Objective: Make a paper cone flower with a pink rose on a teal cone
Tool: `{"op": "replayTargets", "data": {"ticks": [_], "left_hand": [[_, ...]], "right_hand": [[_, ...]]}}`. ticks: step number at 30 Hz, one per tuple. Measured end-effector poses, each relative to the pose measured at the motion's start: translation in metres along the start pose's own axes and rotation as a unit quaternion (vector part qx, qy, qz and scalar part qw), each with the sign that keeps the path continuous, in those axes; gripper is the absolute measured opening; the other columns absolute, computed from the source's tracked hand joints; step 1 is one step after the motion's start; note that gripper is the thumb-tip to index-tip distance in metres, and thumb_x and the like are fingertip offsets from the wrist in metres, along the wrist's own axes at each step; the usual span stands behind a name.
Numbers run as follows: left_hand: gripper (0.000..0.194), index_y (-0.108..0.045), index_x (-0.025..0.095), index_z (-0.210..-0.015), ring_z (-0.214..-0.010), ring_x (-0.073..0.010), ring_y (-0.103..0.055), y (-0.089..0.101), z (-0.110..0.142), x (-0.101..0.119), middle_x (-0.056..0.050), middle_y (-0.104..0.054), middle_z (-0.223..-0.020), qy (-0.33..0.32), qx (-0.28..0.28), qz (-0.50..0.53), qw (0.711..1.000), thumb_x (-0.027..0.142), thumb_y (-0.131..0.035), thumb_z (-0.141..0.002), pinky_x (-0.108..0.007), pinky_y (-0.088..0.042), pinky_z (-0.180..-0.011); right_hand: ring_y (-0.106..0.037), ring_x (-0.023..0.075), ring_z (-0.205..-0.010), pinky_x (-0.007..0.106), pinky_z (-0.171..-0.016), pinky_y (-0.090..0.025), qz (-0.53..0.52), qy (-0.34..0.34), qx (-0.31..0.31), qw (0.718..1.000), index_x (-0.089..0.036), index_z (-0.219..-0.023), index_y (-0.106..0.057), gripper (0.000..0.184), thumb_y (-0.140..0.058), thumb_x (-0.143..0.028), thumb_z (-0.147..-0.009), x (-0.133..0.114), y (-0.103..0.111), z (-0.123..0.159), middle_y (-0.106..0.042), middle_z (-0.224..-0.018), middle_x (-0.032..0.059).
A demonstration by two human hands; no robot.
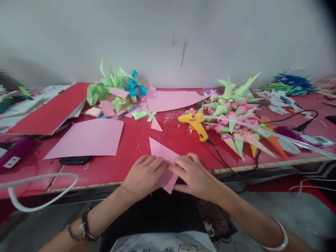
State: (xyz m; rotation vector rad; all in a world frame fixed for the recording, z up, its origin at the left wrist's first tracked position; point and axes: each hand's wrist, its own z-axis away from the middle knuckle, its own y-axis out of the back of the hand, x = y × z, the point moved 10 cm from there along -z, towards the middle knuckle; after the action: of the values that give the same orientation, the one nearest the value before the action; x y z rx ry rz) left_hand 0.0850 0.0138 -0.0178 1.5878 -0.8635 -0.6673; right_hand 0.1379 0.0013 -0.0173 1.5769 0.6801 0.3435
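Note:
A folded piece of pink paper [163, 149] lies at the table's front edge, its lower tip sticking out past the edge. My left hand [145, 174] grips its left side with bent fingers. On the right side, my right hand [193, 175] has its fingers closed on the same paper. Both hands nearly meet over its middle and hide part of it. Just beyond sits a small pink paper triangle [156, 125]. To the right of that rests a yellow hot glue gun [195, 124] with a long clear glue stick [257, 126] out of its back.
Several paper cones [231, 115] are heaped at the right. A large pink sheet [89, 138] partly covers a dark phone [75, 160] on the left. Green crumpled paper [112, 82] lies at the back. A white cable [47, 175] loops at the front left.

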Motion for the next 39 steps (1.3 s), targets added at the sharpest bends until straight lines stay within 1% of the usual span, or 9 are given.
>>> {"op": "replayTargets", "data": {"ticks": [3, 7, 11, 17, 20, 23, 30, 35, 39], "left_hand": [[0.027, -0.052, 0.019, -0.109, -0.091, -0.0174, -0.056, 0.005, 0.006, 0.003, -0.004, -0.061, -0.101, -0.06, 0.035, -0.008, 0.998, 0.018, -0.044, -0.083, -0.033, -0.044, -0.079], [0.03, -0.05, 0.021, -0.113, -0.1, -0.0136, -0.054, 0.01, 0.024, -0.006, -0.004, -0.06, -0.108, -0.128, 0.044, 0.055, 0.989, 0.015, -0.039, -0.086, -0.029, -0.043, -0.085], [0.032, -0.049, 0.023, -0.115, -0.105, -0.0129, -0.051, 0.014, 0.035, -0.015, -0.003, -0.06, -0.11, -0.129, 0.027, 0.101, 0.986, 0.016, -0.04, -0.086, -0.03, -0.04, -0.09], [0.036, -0.041, 0.022, -0.123, -0.092, -0.0123, -0.057, 0.037, 0.038, -0.004, -0.004, -0.062, -0.107, -0.141, 0.078, 0.131, 0.978, 0.015, -0.034, -0.088, -0.025, -0.047, -0.079], [0.033, -0.046, 0.023, -0.118, -0.094, -0.0124, -0.056, 0.039, 0.034, -0.002, -0.003, -0.063, -0.103, -0.141, 0.099, 0.084, 0.981, 0.015, -0.035, -0.087, -0.026, -0.046, -0.081], [0.027, -0.055, 0.02, -0.103, -0.088, -0.0148, -0.058, 0.032, 0.028, -0.008, -0.003, -0.064, -0.098, -0.115, 0.108, 0.005, 0.987, 0.011, -0.036, -0.086, -0.03, -0.046, -0.078], [0.026, -0.057, 0.016, -0.101, -0.072, -0.0145, -0.057, 0.018, 0.018, -0.009, -0.005, -0.063, -0.086, -0.077, 0.06, -0.01, 0.995, 0.016, -0.036, -0.086, -0.028, -0.047, -0.063], [0.023, -0.06, 0.016, -0.092, -0.072, -0.0133, -0.057, 0.016, 0.018, -0.022, -0.004, -0.062, -0.081, 0.003, 0.089, 0.094, 0.992, 0.025, -0.04, -0.086, -0.024, -0.047, -0.063], [0.024, -0.061, 0.015, -0.079, -0.069, -0.012, -0.057, 0.009, 0.017, -0.04, -0.003, -0.061, -0.075, 0.071, 0.1, 0.141, 0.982, 0.03, -0.043, -0.084, -0.022, -0.046, -0.061]], "right_hand": [[-0.048, 0.0204, -0.094, 0.037, -0.084, -0.032, -0.044, -0.008, 0.036, 0.998, -0.017, -0.098, -0.054, 0.033, -0.051, -0.042, -0.077, 0.004, 0.007, -0.001, -0.055, -0.1, 0.0087], [-0.039, 0.02, -0.111, 0.039, -0.096, -0.024, -0.047, 0.033, 0.042, 0.997, -0.02, -0.108, -0.051, 0.032, -0.048, -0.036, -0.08, 0.006, 0.005, -0.002, -0.05, -0.116, 0.0077], [-0.049, 0.0152, -0.097, 0.039, -0.099, -0.021, -0.039, 0.049, 0.044, 0.997, -0.022, -0.105, -0.054, 0.025, -0.044, -0.025, -0.084, 0.0, 0.001, -0.006, -0.059, -0.102, 0.0034], [-0.05, 0.0151, -0.097, 0.04, -0.099, -0.025, 0.011, 0.076, 0.177, 0.981, -0.023, -0.101, -0.059, 0.024, -0.042, -0.019, -0.084, -0.01, 0.023, -0.001, -0.061, -0.1, 0.0029], [-0.052, 0.0124, -0.096, 0.035, -0.099, -0.026, 0.069, 0.11, 0.229, 0.965, -0.023, -0.101, -0.059, 0.03, -0.038, -0.01, -0.084, -0.016, 0.03, 0.008, -0.064, -0.098, 0.0007], [-0.054, 0.0136, -0.091, 0.031, -0.092, -0.035, 0.092, 0.098, 0.202, 0.97, -0.019, -0.103, -0.059, 0.031, -0.038, -0.008, -0.083, -0.012, 0.024, 0.007, -0.064, -0.096, 0.0034], [-0.05, 0.0184, -0.094, 0.031, -0.082, -0.042, -0.08, 0.013, 0.052, 0.995, -0.02, -0.106, -0.058, 0.032, -0.052, -0.017, -0.075, 0.013, 0.004, -0.006, -0.057, -0.103, 0.0071], [-0.051, 0.0155, -0.084, 0.027, -0.074, -0.043, -0.155, -0.046, 0.064, 0.985, -0.019, -0.084, -0.063, 0.015, -0.05, -0.024, -0.08, 0.023, 0.008, -0.012, -0.058, -0.092, 0.0057], [-0.051, 0.0146, -0.077, 0.026, -0.069, -0.042, -0.175, -0.095, 0.09, 0.976, -0.016, -0.071, -0.06, 0.019, -0.05, -0.029, -0.08, 0.03, 0.009, -0.018, -0.059, -0.082, 0.0042]]}}
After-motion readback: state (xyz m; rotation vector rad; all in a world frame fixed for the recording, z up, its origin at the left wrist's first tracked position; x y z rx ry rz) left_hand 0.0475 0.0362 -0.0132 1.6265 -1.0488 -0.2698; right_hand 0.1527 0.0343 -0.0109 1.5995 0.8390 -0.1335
